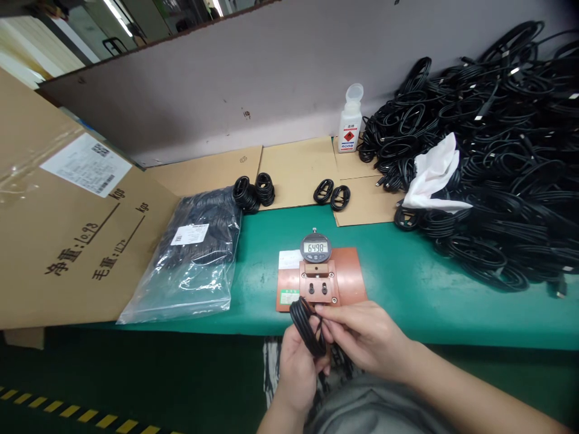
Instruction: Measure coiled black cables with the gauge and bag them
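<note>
A coiled black cable (pixel 308 328) is held at the front edge of the green table. My left hand (pixel 298 367) is closed around the coil from below. My right hand (pixel 362 328) pinches at the cable's end beside the coil, close to the near side of the gauge; the tip itself is hidden by the fingers. Just beyond the hands stands a digital dial gauge (pixel 315 247) with a display that appears to read 6.498. It is mounted on a reddish-brown base (pixel 350 280) lying on the table.
Several coiled cables (pixel 246 194) stand on cardboard (pixel 294 169) at the back, with two more coils (pixel 332 194) to their right. At left are a plastic bag (pixel 203 241) of cables and a large carton (pixel 67 229). A cable heap (pixel 488 163), white cloth (pixel 434 175) and bottle (pixel 350 123) occupy the right.
</note>
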Tool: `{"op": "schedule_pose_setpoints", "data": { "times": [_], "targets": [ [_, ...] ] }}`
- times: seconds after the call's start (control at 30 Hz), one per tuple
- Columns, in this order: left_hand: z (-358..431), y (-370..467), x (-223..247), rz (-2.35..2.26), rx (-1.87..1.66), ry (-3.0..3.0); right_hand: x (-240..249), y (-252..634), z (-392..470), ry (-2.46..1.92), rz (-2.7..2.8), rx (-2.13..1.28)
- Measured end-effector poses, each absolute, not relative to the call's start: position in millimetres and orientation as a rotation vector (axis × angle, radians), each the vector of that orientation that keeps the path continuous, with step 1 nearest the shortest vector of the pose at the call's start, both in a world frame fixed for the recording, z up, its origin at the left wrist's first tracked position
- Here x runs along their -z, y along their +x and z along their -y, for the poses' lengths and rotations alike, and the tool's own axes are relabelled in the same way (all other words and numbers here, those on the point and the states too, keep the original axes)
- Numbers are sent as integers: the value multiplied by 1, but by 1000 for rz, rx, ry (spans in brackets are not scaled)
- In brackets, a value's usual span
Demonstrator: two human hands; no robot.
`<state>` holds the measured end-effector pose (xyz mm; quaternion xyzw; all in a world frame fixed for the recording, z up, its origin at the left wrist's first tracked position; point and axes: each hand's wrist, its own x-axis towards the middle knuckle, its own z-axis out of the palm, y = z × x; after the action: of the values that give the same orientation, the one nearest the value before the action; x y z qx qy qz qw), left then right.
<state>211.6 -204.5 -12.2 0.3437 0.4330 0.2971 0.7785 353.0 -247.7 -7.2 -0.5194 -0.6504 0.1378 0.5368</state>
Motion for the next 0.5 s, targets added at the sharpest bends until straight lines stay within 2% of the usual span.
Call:
{"op": "schedule_pose_setpoints", "data": {
  "times": [0.5],
  "targets": [
    [204, 210, 14, -890, -635, 743, 5, 353, 246, -1230, 1547, -309]
  ]
}}
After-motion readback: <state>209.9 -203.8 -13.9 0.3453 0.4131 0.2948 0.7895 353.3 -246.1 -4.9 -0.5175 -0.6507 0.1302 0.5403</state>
